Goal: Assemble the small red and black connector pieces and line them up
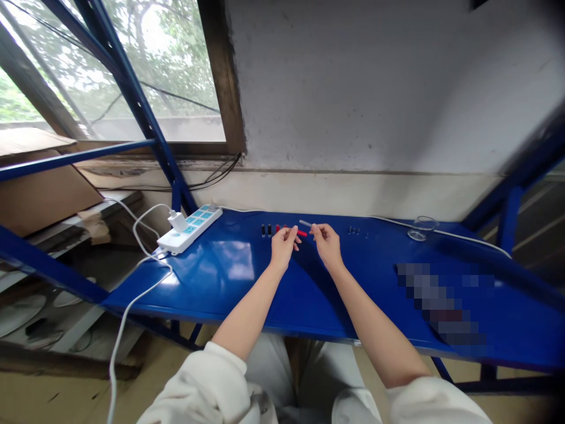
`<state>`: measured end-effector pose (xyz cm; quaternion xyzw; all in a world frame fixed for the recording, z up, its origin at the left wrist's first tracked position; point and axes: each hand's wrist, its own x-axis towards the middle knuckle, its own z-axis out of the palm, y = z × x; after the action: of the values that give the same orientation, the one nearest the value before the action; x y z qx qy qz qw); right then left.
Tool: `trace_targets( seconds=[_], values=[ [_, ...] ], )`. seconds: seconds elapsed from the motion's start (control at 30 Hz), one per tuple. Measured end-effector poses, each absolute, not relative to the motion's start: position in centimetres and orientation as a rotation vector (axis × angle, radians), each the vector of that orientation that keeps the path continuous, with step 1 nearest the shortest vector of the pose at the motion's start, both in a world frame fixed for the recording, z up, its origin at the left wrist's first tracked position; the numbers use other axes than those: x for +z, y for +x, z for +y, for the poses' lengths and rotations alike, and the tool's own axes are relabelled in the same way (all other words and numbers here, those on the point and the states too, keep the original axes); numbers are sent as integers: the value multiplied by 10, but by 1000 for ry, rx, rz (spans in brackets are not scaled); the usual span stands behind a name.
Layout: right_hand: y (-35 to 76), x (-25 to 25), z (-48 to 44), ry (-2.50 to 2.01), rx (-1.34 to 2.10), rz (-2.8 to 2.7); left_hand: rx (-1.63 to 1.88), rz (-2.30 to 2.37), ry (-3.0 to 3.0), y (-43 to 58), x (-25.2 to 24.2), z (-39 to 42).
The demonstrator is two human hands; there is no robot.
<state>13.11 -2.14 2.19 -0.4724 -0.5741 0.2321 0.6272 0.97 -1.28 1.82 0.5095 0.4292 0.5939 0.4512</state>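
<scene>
My left hand (283,247) is closed in a pinch above the blue table. A slim red stick (302,234) sticks out from its fingertips to the right; its exact kind is too small to tell. My right hand (327,242) pinches a thin, clear tube (305,223), which points left above the red stick. The two pieces are close together, and I cannot tell whether they touch. Just beyond my left hand, two small black cylinders (266,230) stand on the table beside small red ones (278,228), partly hidden by the hand.
Several tiny pieces (354,230) lie right of my hands on the blue table (212,294). Farther right is a clear round container (416,234). A white power strip (190,229) with a plug and cable lies at left. A blurred-out patch (436,300) covers something at right.
</scene>
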Motion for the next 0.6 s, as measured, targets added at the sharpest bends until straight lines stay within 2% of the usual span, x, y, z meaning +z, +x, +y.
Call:
trace_targets(
  seconds=[0.4, 0.6],
  values=[
    [129, 14, -18, -1075, 735, -1743, 1499, 1104, 1380, 7, 19, -14],
    [129, 11, -19, -1152, 653, -1782, 1401, 1128, 1382, 7, 12, -9]
  ],
)
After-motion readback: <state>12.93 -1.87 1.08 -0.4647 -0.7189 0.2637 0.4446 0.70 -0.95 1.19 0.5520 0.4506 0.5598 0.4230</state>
